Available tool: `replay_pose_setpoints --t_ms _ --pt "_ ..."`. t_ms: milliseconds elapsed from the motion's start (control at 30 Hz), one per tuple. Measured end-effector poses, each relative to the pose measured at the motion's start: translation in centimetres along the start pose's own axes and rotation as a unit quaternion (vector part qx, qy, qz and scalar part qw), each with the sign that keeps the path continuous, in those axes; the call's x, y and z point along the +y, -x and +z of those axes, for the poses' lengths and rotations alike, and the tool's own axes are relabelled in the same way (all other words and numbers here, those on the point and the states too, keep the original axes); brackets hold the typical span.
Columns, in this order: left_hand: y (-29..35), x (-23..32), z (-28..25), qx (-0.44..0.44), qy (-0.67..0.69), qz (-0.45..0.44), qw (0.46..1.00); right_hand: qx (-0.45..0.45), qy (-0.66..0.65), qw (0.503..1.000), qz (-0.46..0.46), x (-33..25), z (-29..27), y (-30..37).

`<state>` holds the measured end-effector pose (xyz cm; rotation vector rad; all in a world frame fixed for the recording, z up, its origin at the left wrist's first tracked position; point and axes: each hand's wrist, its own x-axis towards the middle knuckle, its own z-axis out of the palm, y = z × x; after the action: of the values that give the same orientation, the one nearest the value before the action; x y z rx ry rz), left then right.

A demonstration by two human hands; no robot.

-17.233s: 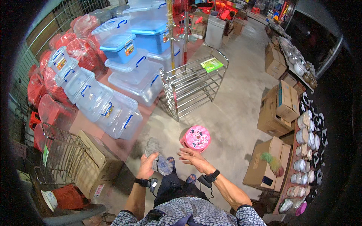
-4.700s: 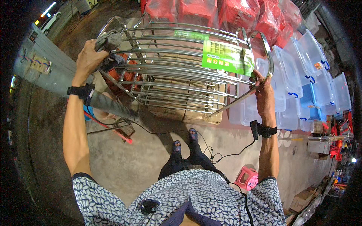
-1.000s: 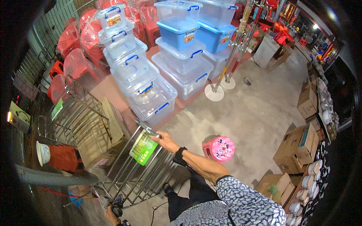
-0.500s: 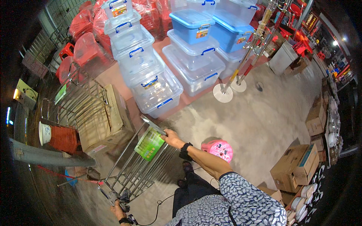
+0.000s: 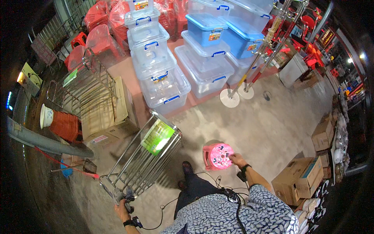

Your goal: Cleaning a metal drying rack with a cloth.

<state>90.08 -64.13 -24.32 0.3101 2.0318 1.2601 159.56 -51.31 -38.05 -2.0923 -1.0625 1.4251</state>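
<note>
A metal-tube rack (image 5: 130,158) with a green-and-white label (image 5: 157,136) slants across the floor at my left front. My left hand (image 5: 123,209) is closed around its near end, beside some small grey pieces (image 5: 124,194) whose kind I cannot make out. To the right of my feet stands a pink plastic stool (image 5: 220,156) with a dark-and-white pattern on its round seat. The fingers of my right hand (image 5: 238,160) are closed at the right edge of that seat, the fingertips partly hidden. Both wrists wear black bands, and a thin black cable (image 5: 163,212) hangs near my legs.
Clear and blue lidded storage boxes (image 5: 165,87) are stacked ahead. Two poles on white round bases (image 5: 230,98) stand right of them. Cardboard boxes (image 5: 290,177) line the right. Another metal rack (image 5: 83,91), a large carton (image 5: 103,117) and a grey pole (image 5: 46,142) are at left.
My right hand has let go of the rack's upper end and moved right to the pink stool, which appears slightly shifted. The left hand stays at the rack's near end.
</note>
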Motion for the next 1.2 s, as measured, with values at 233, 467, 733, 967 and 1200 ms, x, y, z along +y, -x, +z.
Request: replay_pose_setpoints --t_ms 233,467,733,967,1200 --pt "3.0 -1.7 -2.2 0.026 0.05 0.099 0.993 -0.163 -0.044 0.947 0.272 9.1 0.8 16.5" --pt "6.8 -7.1 -3.7 0.019 0.066 0.056 0.996 -0.215 -0.101 0.933 0.269 19.1 4.9 23.4" --pt "8.6 -11.0 -3.3 -0.117 -0.071 -0.048 0.989 -0.294 0.032 0.938 0.182 26.8 1.4 20.4" --pt "3.7 -19.1 -1.4 -0.382 -0.121 -0.011 0.916 -0.357 0.139 0.917 0.114 26.4 1.2 12.8" --pt "1.8 -20.1 3.8 -0.497 -0.63 0.296 0.519 -0.379 -0.101 0.916 0.086 25.1 -0.6 2.0"
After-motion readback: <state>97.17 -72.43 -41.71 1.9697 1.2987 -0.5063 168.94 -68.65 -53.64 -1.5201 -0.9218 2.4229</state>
